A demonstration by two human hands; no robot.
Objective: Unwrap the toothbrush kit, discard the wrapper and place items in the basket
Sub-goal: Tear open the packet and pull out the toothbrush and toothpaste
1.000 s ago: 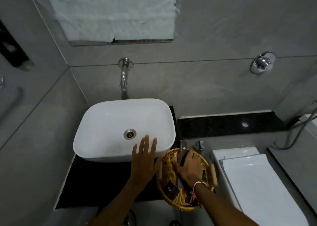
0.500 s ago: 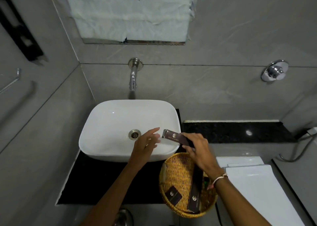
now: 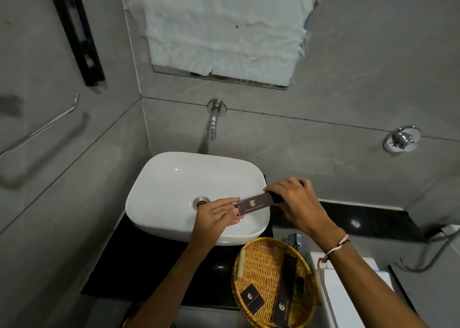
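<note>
Two hands hold a flat brown toothbrush kit (image 3: 256, 202) over the near right edge of a glossy white sink (image 3: 174, 191): the left hand (image 3: 214, 215) pinches its left end, the right hand (image 3: 296, 203) is closed around its right end. Black stone counter (image 3: 149, 260) lies below, grey tiled walls (image 3: 323, 128) behind. Near right, a round woven basket (image 3: 261, 265) holds a long brown box (image 3: 285, 290) and a small packet (image 3: 252, 298).

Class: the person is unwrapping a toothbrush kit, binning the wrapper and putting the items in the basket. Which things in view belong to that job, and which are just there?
Part of the job:
kit box, held over the basin
left hand, at the box's end
right hand, gripping the other end
basket

Just there:
basin
tap
long box and small packet, both in the basket
</note>
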